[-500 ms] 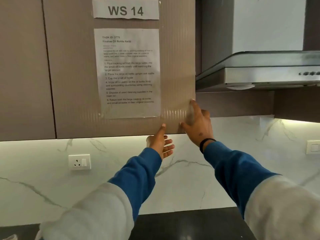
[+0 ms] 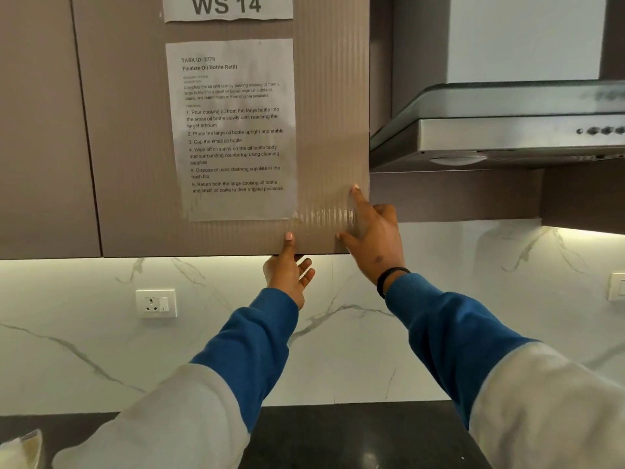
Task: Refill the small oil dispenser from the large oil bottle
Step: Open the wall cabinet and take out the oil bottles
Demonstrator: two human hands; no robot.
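Note:
No oil bottle or dispenser is in view. Both hands are raised to a brown wall cabinet door (image 2: 324,96). My left hand (image 2: 289,270) is at the door's bottom edge, thumb on the front face and fingers curled underneath. My right hand (image 2: 373,235) lies flat against the door's lower right corner, fingers spread, with a black band at the wrist. A printed task sheet (image 2: 233,130) and a "WS 14" label (image 2: 227,6) are taped to the door.
A steel range hood (image 2: 500,130) hangs right of the cabinet. A white marble backsplash carries a wall socket (image 2: 156,303) at left and a switch plate (image 2: 617,286) at far right. A dark countertop (image 2: 355,438) runs below; something pale shows at the bottom left corner.
My left thumb has come up onto the door's bottom edge, with the fingers under it. The right hand stays on the lower right corner. The view has shifted slightly.

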